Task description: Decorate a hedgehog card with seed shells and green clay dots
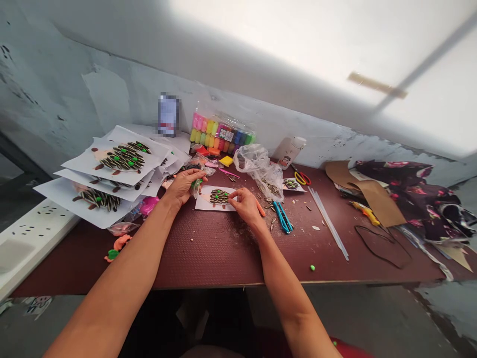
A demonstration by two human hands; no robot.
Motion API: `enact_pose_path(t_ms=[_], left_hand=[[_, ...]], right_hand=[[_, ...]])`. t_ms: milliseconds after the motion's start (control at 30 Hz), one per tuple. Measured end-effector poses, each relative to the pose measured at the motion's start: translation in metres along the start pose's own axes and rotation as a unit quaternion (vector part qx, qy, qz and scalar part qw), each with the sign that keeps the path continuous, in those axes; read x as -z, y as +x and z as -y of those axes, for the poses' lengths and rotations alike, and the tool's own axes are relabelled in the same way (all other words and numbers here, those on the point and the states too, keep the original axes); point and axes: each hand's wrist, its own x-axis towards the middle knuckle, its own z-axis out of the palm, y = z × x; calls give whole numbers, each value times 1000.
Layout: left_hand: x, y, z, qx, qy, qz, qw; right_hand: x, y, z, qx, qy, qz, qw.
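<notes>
My left hand (183, 187) is closed around a small lump of green modelling clay (196, 186), which seems to be in clear plastic. My right hand (246, 205) is at the right edge of a white card (204, 204), thumb and fingers pinched together; whatever is between them is hidden. On the card is a hedgehog picture (219, 197) with striped sunflower seeds for spines and green clay dots among them. Beside my right hand lie an orange tool (260, 209) and a blue utility knife (283, 217).
Finished-looking hedgehog cards (122, 159) are stacked left, near a white power strip (33, 238). Behind are clay packs (219, 134), a plastic bag of seeds (270, 181), a white bottle (290, 151) and scissors (301, 176). Glue sticks (328, 223) and a yellow glue gun (367, 213) lie right.
</notes>
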Motion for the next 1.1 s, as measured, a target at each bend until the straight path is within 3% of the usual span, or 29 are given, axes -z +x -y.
enact_pose_path(t_ms=[300, 533, 833, 1100], left_hand=[[1, 1, 1, -3, 3, 4, 1000], [2, 1, 2, -11, 4, 3, 1000], [1, 1, 1, -6, -2, 3, 1000], [0, 0, 0, 1, -6, 2, 1000]], right_hand=[[0, 0, 3, 18, -13, -7, 1000], [9, 4, -5, -8, -34, -65, 997], [4, 1, -2, 8, -25, -17, 1000], [2, 0, 3, 15, -39, -18, 999]])
